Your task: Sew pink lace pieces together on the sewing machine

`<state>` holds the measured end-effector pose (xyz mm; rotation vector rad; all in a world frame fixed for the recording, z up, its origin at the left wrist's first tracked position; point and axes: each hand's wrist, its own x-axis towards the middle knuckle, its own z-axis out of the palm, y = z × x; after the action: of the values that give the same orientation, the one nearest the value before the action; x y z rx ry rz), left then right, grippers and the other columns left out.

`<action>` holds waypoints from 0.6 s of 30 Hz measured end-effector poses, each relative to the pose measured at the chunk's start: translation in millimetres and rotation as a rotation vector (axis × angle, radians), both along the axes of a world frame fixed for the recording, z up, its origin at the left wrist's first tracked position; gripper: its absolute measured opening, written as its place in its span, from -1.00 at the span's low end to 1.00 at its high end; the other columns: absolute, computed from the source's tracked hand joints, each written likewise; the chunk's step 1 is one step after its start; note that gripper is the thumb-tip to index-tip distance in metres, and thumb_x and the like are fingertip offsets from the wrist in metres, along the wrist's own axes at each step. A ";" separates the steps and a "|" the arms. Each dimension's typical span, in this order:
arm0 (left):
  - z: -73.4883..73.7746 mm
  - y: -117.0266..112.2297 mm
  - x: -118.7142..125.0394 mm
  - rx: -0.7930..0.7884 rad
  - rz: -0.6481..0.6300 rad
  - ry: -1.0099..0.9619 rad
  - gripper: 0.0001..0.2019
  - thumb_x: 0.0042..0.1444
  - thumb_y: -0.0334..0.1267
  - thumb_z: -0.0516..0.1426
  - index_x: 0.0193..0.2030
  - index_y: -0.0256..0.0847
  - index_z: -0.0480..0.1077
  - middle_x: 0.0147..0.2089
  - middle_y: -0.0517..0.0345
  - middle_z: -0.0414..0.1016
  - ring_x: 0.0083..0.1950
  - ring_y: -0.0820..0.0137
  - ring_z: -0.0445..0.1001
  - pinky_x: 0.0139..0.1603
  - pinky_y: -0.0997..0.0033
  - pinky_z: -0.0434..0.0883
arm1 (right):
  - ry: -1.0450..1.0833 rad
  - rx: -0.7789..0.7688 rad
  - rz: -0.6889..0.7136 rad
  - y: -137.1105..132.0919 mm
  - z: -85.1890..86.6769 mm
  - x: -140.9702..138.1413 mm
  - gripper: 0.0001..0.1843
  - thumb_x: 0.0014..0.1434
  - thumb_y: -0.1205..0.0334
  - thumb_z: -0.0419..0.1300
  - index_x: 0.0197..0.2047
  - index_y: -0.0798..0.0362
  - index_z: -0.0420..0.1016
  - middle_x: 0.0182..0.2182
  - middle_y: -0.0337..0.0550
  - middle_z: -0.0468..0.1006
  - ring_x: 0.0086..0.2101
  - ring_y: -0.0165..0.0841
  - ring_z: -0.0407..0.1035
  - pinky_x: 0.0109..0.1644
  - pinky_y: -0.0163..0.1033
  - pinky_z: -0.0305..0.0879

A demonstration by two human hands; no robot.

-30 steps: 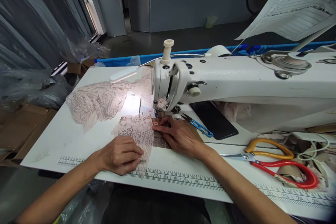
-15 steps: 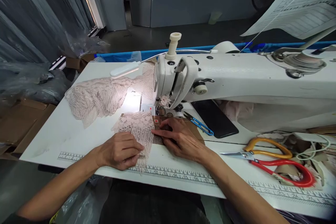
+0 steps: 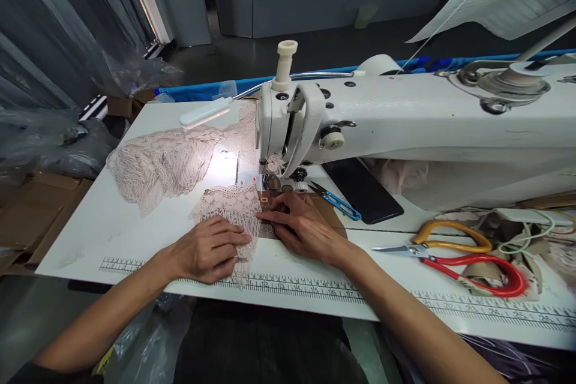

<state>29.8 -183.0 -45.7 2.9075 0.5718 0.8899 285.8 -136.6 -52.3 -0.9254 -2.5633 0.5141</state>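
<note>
A small piece of pale pink lace [image 3: 231, 207] lies on the white sewing table [image 3: 112, 228] just in front of the presser foot of a white sewing machine [image 3: 405, 126]. My left hand [image 3: 207, 249] rests on the lace's near part, fingers curled and pinching its edge. My right hand [image 3: 301, 225] lies flat beside it, fingers stretched out and pressing the lace's right edge against a brown card [image 3: 330, 216] under the needle area. A longer strip of the same lace [image 3: 157, 162] trails off to the back left under the machine's lamp [image 3: 204, 113].
Blue thread snips [image 3: 337, 205] and a black phone [image 3: 362, 189] lie under the machine arm. Red and orange scissors [image 3: 468, 255] sit on the right among scraps. A printed ruler [image 3: 315, 291] runs along the table's front edge. Plastic bags and cardboard boxes stand left of the table.
My right hand's fingers have slid a little left along the lace edge. My left hand has crept slightly forward on the lace. The view has shifted a little.
</note>
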 end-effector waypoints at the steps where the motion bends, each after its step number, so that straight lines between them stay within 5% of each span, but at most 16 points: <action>1: 0.1 0.0 0.1 0.005 0.000 0.002 -0.90 0.12 -0.46 0.09 -0.21 -0.31 0.39 -0.12 -0.07 0.61 -0.09 0.18 0.58 -0.18 0.17 0.53 | 0.008 0.001 0.002 0.2 -0.6 0.1 -0.60 0.26 0.33 0.07 0.12 -0.15 0.48 -0.07 -0.02 0.41 -0.01 -0.19 0.28 0.06 0.05 0.21; 8: -2.4 0.4 1.6 0.010 -0.012 -0.022 -0.90 0.14 -0.47 0.08 -0.22 -0.32 0.38 -0.17 -0.07 0.62 -0.13 0.23 0.59 -0.21 0.21 0.53 | 0.023 0.036 -0.015 1.9 -5.8 1.0 -0.55 0.31 0.32 0.01 0.24 -0.03 0.35 -0.07 0.05 0.40 -0.02 -0.18 0.28 0.03 0.05 0.23; 18: -0.7 0.9 4.1 0.009 -0.013 -0.041 -0.93 0.13 -0.48 0.08 -0.29 -0.32 0.37 -0.14 -0.09 0.61 -0.11 0.26 0.59 -0.15 0.23 0.53 | -0.014 0.070 0.039 -1.6 -2.4 2.6 -0.55 0.23 0.35 0.06 0.13 -0.19 0.48 -0.10 -0.01 0.38 -0.09 -0.17 0.29 -0.02 0.07 0.21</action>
<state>33.9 -182.1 -46.4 2.8896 0.5470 0.9511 288.3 -138.1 -54.7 -0.8601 -2.5987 0.4268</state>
